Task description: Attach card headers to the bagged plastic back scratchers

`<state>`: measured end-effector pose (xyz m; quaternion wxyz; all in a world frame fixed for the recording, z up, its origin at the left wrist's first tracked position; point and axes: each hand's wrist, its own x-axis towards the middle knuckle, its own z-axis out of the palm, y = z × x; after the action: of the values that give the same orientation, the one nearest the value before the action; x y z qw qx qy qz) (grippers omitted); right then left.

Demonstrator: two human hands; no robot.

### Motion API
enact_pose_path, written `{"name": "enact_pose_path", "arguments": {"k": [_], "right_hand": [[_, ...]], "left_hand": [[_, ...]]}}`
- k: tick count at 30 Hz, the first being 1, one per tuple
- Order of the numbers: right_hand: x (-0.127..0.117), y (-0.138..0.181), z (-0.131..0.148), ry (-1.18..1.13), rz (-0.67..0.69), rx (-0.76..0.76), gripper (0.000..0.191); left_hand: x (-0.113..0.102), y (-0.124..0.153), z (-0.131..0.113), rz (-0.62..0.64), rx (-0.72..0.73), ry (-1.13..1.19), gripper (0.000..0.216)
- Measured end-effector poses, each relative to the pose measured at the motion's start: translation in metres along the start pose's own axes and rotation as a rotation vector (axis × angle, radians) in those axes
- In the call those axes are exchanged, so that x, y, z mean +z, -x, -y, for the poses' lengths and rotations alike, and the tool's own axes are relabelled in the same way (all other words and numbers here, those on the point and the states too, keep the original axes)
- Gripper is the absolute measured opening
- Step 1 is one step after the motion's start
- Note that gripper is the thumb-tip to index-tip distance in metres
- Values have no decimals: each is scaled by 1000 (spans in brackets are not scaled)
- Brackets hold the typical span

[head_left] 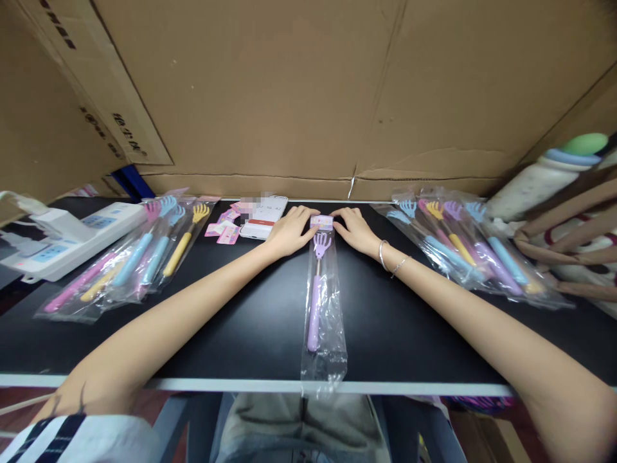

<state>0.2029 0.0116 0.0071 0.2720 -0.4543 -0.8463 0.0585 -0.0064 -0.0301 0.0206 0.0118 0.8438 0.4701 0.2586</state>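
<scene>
My left hand [290,231] lies on the black table with fingers stretched, thumb and index finger apart at the left edge of a small pink and purple printed card [321,222]. On the opposite side, my right hand [357,230] has its thumb and index finger apart by the card's right edge. The card sits at the top end of a clear plastic bag [332,321]. Inside that bag is a purple back scratcher [315,308], claw end toward my hands, handle toward me. Whether the fingertips press on the card is hard to make out.
Bagged back scratchers lie in a left pile [139,260] and a right pile [463,244]. A phone [264,218] rests beside several loose cards [227,233]. A power strip [72,241] stands far left, a bottle [535,183] far right. Cardboard [299,96] walls the back.
</scene>
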Motion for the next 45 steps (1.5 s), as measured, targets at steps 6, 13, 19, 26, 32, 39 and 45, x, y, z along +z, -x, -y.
{"name": "enact_pose_path", "arguments": {"k": [6, 13, 19, 26, 32, 39, 45], "right_hand": [[0, -1, 1, -22, -11, -12, 21], [-1, -1, -1, -104, -22, 8, 19], [-1, -1, -1, -150, -23, -2, 19], [-2, -1, 2, -62, 0, -4, 21], [-3, -1, 3, -26, 12, -16, 23], [-2, -1, 2, -31, 10, -18, 22], [-2, -1, 3, -19, 20, -2, 22]], "left_hand": [[-4, 1, -5, -9, 0, 0, 36], [-5, 2, -8, 1, -125, -14, 44], [-4, 1, -8, 28, -141, -19, 43], [-3, 1, -5, 24, -118, -15, 41], [-3, 2, -6, 15, -115, -25, 40], [-3, 2, -6, 12, -118, -27, 40], [-3, 2, -6, 12, -105, -24, 39]]}}
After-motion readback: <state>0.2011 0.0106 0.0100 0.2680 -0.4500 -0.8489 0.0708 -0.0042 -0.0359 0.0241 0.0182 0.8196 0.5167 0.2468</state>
